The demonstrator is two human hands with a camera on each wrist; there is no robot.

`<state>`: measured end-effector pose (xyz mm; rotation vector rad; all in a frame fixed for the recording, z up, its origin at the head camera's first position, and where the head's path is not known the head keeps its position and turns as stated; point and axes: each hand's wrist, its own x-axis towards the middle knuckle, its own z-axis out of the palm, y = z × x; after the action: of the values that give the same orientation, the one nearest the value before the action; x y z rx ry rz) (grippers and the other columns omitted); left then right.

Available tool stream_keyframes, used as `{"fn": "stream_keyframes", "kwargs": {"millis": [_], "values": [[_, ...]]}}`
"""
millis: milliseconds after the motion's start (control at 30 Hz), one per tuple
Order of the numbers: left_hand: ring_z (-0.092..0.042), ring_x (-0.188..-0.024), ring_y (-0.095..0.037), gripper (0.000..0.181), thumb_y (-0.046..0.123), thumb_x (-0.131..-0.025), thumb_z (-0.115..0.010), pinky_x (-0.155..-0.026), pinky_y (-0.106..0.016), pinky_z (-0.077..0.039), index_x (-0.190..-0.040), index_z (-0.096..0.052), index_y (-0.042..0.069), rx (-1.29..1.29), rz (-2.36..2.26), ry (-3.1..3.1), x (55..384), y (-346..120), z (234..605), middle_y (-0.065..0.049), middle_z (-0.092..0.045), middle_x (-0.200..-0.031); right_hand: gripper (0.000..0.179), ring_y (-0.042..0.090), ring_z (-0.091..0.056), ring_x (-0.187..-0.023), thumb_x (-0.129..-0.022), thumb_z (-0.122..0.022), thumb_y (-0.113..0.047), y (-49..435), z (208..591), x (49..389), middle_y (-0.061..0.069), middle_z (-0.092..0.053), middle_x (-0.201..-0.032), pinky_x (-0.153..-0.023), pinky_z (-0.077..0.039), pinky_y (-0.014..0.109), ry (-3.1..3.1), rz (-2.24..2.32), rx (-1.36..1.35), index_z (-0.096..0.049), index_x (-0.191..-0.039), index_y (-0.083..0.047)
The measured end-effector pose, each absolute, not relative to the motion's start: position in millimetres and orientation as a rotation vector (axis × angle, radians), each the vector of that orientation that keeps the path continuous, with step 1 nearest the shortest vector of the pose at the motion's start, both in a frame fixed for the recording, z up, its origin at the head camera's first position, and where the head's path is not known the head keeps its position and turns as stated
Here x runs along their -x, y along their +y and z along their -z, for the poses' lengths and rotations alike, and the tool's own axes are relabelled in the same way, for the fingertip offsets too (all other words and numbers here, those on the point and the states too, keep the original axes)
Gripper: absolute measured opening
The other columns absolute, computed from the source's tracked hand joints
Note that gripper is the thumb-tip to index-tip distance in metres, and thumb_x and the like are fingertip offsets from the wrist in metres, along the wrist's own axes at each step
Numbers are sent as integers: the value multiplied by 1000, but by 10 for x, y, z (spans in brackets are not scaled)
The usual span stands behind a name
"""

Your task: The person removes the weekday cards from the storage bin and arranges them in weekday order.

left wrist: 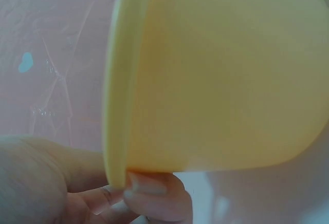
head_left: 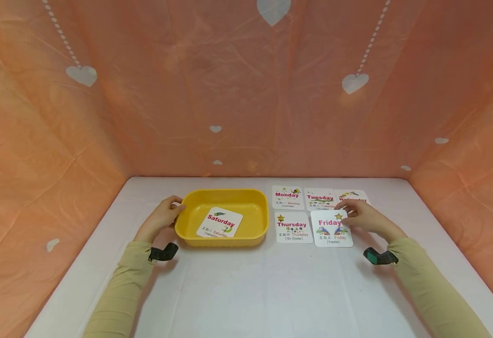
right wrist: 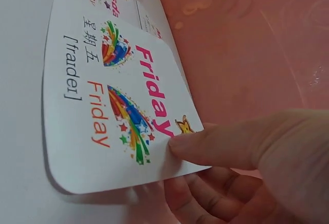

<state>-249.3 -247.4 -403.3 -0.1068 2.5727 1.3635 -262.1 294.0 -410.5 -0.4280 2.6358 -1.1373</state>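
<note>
My left hand [head_left: 162, 218] pinches the left rim of a yellow plastic tray [head_left: 221, 242], with the thumb under the rim's edge in the left wrist view. Inside the tray lies a white card printed "Saturday" [head_left: 219, 222], tilted against the front wall. Between thumb and fingers, my right hand [head_left: 366, 218] holds the upper right corner of the "Friday" card [head_left: 332, 229]. In the right wrist view the held edge of the Friday card [right wrist: 92, 131] is lifted, and its opposite side is close to the tablecloth. The "Thursday" card [head_left: 294, 227] lies just left of it.
Behind, the "Monday" card [head_left: 287, 197], "Tuesday" card [head_left: 319, 198] and "Wednesday" card [head_left: 352, 193] form a back row; my right hand partly covers Wednesday. A white cloth covers the table [head_left: 246, 291]. Orange curtains [head_left: 246, 94] with white hearts enclose the back and sides.
</note>
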Motion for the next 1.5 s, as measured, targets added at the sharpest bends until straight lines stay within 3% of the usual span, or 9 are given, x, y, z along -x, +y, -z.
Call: {"fn": "stream_keyframes", "kwargs": {"millis": [500,767,1500], "values": [[-53,-67,-21,35,16,-103,-44,-59,-29,-52,-130,-39,-5,103,-1348,2583,2503,-2482,4035,-18,-51,-90,34,28,-60,-85,-78,-70,5,2915,4201,2651,21,-57,-101,-67,-50,27,2716,1142,432,-60,-111,9],[-53,-68,-20,34,15,-103,-44,-60,-29,-53,-130,-39,-5,116,-1346,2574,2498,-2473,4036,-17,-51,-91,36,23,-56,-81,-77,-75,-3,2890,4232,2644,17,-59,-94,-64,-47,27,2784,1097,318,-61,-108,11],[-51,-65,-19,33,15,-103,-43,-59,-30,-52,-129,-39,-5,108,-1365,2573,2503,-2478,4036,-14,-50,-86,37,26,-55,-85,-77,-76,-5,2830,4205,2603,15,-61,-92,-71,-45,33,2808,1024,225,-63,-108,10]]}}
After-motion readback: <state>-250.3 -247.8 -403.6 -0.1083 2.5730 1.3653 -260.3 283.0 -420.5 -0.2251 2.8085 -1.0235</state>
